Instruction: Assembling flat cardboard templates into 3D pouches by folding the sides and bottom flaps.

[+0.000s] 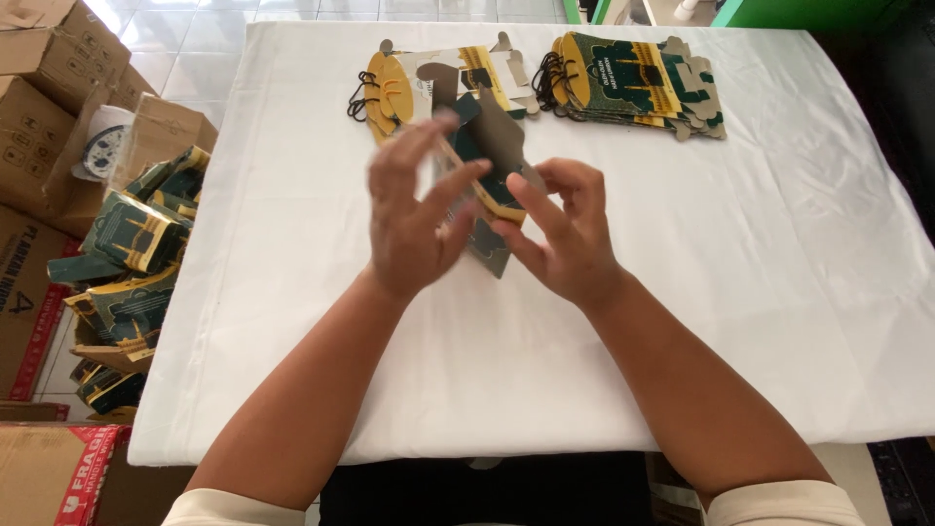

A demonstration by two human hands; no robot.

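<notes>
Left hand (pixel 414 209) pinches the half-folded green-and-yellow carton (pixel 484 166) over the surface's middle, right hand (pixel 565 229) fingertips gripping its lower edge; best crease along scored lines, panels square, flat stacks (pixel 633 83) waiting at far edge.

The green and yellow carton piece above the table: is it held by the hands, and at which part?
Yes. Both hands hold the flat carton piece: left hand on its left edge, right hand on its lower right edge.
</notes>
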